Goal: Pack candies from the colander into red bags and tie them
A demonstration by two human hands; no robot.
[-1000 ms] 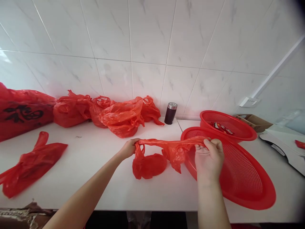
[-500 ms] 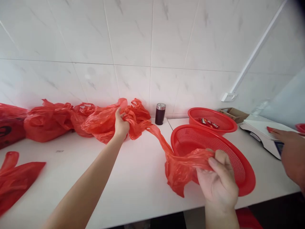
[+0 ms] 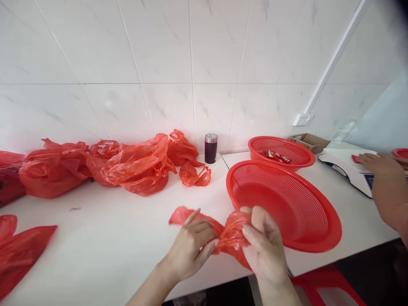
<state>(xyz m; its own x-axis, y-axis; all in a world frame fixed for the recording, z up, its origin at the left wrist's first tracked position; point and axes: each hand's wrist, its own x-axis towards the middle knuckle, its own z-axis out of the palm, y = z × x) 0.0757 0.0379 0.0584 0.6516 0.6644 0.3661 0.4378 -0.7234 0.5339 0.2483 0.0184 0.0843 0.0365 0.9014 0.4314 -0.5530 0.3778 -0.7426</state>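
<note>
A crumpled red plastic bag (image 3: 234, 229) is stretched between my two hands, low over the front of the white table. My right hand (image 3: 266, 246) is closed around its bunched upper part. With thumb and fingers, my left hand (image 3: 193, 246) pinches the middle of the bag, and a loose end sticks out behind those fingers. Just behind my right hand stands a large red perforated basket (image 3: 280, 208), tilted towards me. A small crumpled red bag (image 3: 194, 174) lies on the table beyond my left hand.
Filled red bags (image 3: 137, 165) line the wall, and a flat red bag (image 3: 22, 250) lies front left. Further back are a dark tumbler (image 3: 211, 148), a second basket (image 3: 255, 146) with small packets, and a cardboard box (image 3: 314, 142). A co-worker's hand (image 3: 374, 162) rests over a white scale (image 3: 338, 159).
My left hand has come away from the bags by the wall, towards my right hand, and now grips the bag. A small crumpled bag now lies apart near the tumbler.
</note>
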